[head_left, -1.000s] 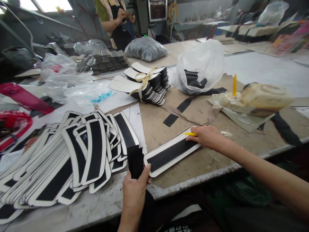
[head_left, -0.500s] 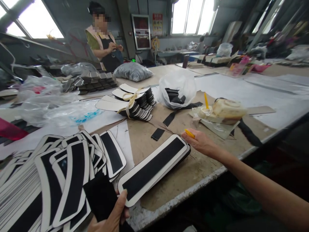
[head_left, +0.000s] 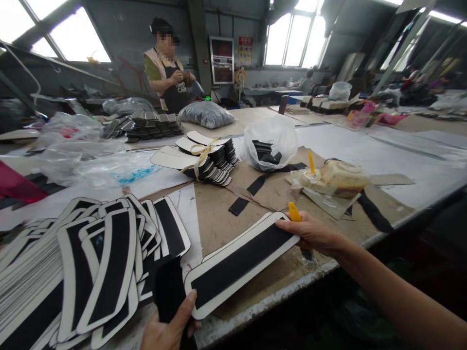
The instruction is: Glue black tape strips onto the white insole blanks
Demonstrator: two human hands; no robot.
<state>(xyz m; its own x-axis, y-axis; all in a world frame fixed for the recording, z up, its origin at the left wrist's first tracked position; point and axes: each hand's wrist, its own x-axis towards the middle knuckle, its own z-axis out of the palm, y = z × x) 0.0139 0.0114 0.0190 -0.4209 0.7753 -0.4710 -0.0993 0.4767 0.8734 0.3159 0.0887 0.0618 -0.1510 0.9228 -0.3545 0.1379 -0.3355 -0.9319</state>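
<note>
A long white rounded panel with a black strip along its middle slants across the front of the table. My left hand is closed on its lower-left end, thumb on top. Loose black strip material is also held in that hand, on the side toward the pile. My right hand pinches the upper-right end, thumb over the face, with a yellow plastic tool sticking up from its grip. Another panel shows under the top one's far edge. The right hand's lower fingers are partly hidden.
Similar panels lie heaped at the left. Behind are tied bundles of pieces, a bag of black strips, and a glue-stained container beside a yellow spreader. A co-worker stands across the table.
My right hand has come over the panel's right end and grips it, thumb on top. The panel has shifted right off the one below, whose edge now shows behind it.
</note>
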